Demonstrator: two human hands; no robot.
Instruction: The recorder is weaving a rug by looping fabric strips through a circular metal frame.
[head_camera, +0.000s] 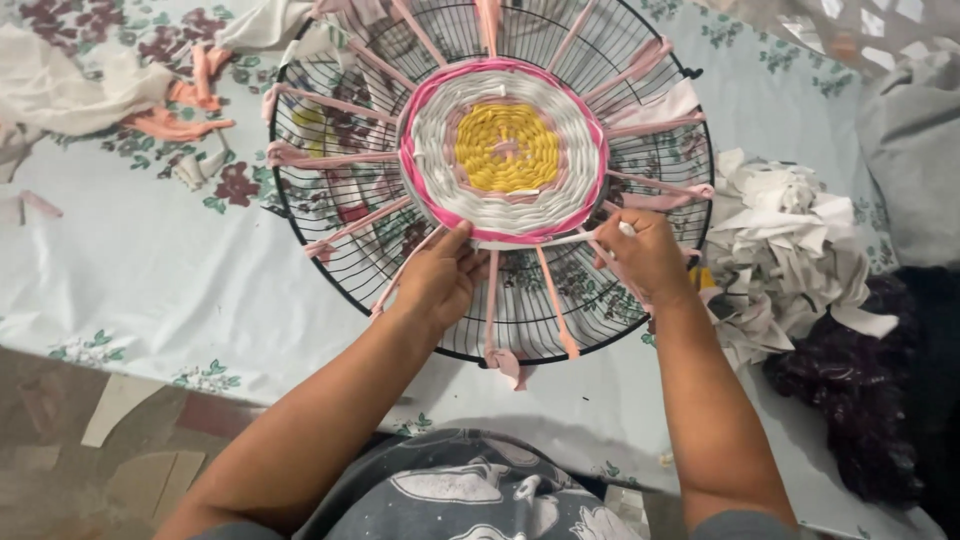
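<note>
Both hands, left (437, 280) and right (645, 255), pinch white strip (535, 240) at woven round's (505, 148) edge.

A home craft corner: flowered bedsheet (150, 250) as work surface, fabric scraps (790, 240) heaped around, worn floor (60, 450)

The worktop (130, 270) is covered by a pale blue cloth printed with dark red flowers. On it lies a round black wire fan guard (330, 255), with white and peach fabric scraps (110, 90) at the far left. A heap of white fabric strips (790, 240) and a dark purple bundle (850, 400) lie at the right.
</note>
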